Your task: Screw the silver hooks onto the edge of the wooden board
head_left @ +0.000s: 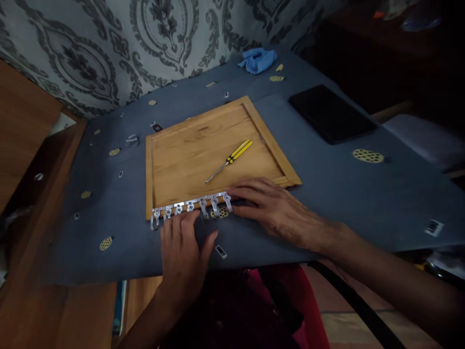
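Left hand (185, 249) released, thumb spread, fingers over the hooks (215, 207); right hand (283, 211) at the rail's (196, 200) right end, can't tell if gripping. Seems to be aligning one rail, seven hooks visible, along one wooden board's (185, 160) near edge; next probably calls for steadying it for the one screwdriver (229, 159) on the board. Far right: one black slab (332, 114), one blue bundle (257, 60).

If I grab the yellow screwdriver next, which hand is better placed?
Probably the right hand: at the right end of the hook rail, it's closer to the yellow screwdriver handle. The left hand is farther from it.
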The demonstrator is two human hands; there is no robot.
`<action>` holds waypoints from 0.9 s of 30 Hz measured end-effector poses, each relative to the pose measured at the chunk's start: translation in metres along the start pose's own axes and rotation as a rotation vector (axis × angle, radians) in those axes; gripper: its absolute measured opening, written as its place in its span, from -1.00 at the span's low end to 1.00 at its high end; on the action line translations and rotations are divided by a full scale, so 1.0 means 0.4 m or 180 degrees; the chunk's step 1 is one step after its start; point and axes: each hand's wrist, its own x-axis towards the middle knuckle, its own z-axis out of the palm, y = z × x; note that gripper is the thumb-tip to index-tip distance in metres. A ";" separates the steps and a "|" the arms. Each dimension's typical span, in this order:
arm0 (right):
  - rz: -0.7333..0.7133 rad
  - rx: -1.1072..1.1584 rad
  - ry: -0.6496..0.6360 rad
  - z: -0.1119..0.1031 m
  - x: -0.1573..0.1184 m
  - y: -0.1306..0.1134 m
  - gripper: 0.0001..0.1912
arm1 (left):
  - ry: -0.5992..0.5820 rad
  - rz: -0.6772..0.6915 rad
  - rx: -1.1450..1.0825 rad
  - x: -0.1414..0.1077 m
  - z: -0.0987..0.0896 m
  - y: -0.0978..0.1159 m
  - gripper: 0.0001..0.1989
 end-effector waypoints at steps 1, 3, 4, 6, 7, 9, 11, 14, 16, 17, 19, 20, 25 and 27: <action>0.0007 0.0017 -0.0025 0.001 -0.001 0.001 -0.65 | -0.0023 -0.0093 0.0083 0.011 0.000 -0.004 -0.66; 0.0019 0.0008 -0.0037 0.002 -0.002 0.002 -0.63 | -0.0090 -0.0176 0.0269 0.030 -0.001 -0.008 -0.62; 0.0014 -0.0016 -0.0032 0.002 -0.002 0.002 -0.62 | -0.0121 -0.0163 0.0352 0.039 -0.003 -0.009 -0.61; 0.0001 -0.0070 -0.0028 0.002 -0.002 0.002 -0.60 | -0.0149 -0.0120 0.0475 0.053 -0.004 -0.011 -0.60; -0.0011 -0.0086 -0.0028 0.002 -0.002 0.001 -0.60 | -0.0169 -0.0085 0.0503 0.059 -0.004 -0.013 -0.58; -0.0018 -0.0093 -0.0036 0.001 -0.001 0.001 -0.60 | -0.0258 0.0013 0.0480 0.066 -0.002 -0.018 -0.56; -0.0011 -0.0096 -0.0033 0.001 -0.001 0.000 -0.59 | -0.0326 0.0081 0.0433 0.069 0.001 -0.024 -0.60; -0.0011 -0.0103 -0.0011 0.000 -0.002 0.001 -0.57 | -0.0320 0.0071 0.0409 0.070 0.006 -0.028 -0.66; -0.0024 -0.0090 -0.0038 -0.001 -0.001 0.002 -0.58 | -0.0308 0.0055 0.0394 0.069 0.008 -0.029 -0.66; -0.0028 -0.0082 -0.0059 -0.001 -0.001 0.002 -0.59 | -0.0309 0.0058 0.0384 0.068 0.009 -0.029 -0.66; -0.0027 -0.0091 -0.0078 -0.001 0.000 0.002 -0.60 | -0.0303 0.0065 0.0373 0.067 0.009 -0.031 -0.67; -0.0030 -0.0102 -0.0064 -0.001 0.001 0.002 -0.61 | -0.0310 0.0070 0.0367 0.067 0.008 -0.032 -0.66; -0.0006 -0.0065 -0.0086 -0.002 0.002 0.002 -0.62 | -0.0480 0.0092 0.0258 0.071 -0.014 -0.028 -0.53; 0.0024 -0.0025 -0.0140 -0.005 0.002 0.000 -0.62 | -0.0599 0.0167 0.0101 0.079 -0.026 -0.018 -0.48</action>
